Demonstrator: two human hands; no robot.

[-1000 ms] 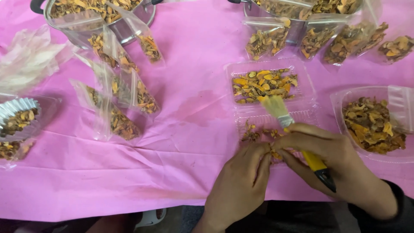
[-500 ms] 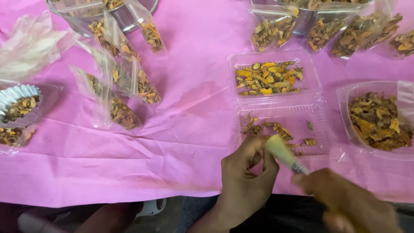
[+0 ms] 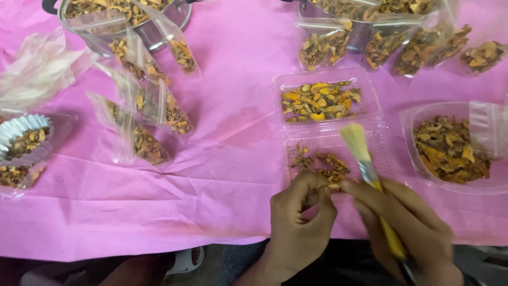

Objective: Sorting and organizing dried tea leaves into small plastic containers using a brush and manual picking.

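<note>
My left hand (image 3: 299, 222) is pinched shut on a small dried orange-brown piece at the near edge of an open clear hinged tray (image 3: 370, 140). My right hand (image 3: 410, 225) grips a paintbrush (image 3: 365, 159) with a yellow handle, its pale bristles pointing up over the tray's near half. The far half of the tray holds a heap of yellow and orange dried slices (image 3: 320, 100). A few brown pieces (image 3: 323, 164) lie in the near half, beside my fingers.
A clear tub of dried pieces (image 3: 450, 148) stands to the right. Several filled clear bags (image 3: 148, 111) lie on the pink cloth (image 3: 222, 175) at left and at the back right. Two metal pots (image 3: 159, 21) stand at the back. Foil cups (image 3: 21, 137) sit far left.
Both hands came back together at the tray's near edge. The brush swung up from a low slant and now points over the tray. The view shifted slightly.
</note>
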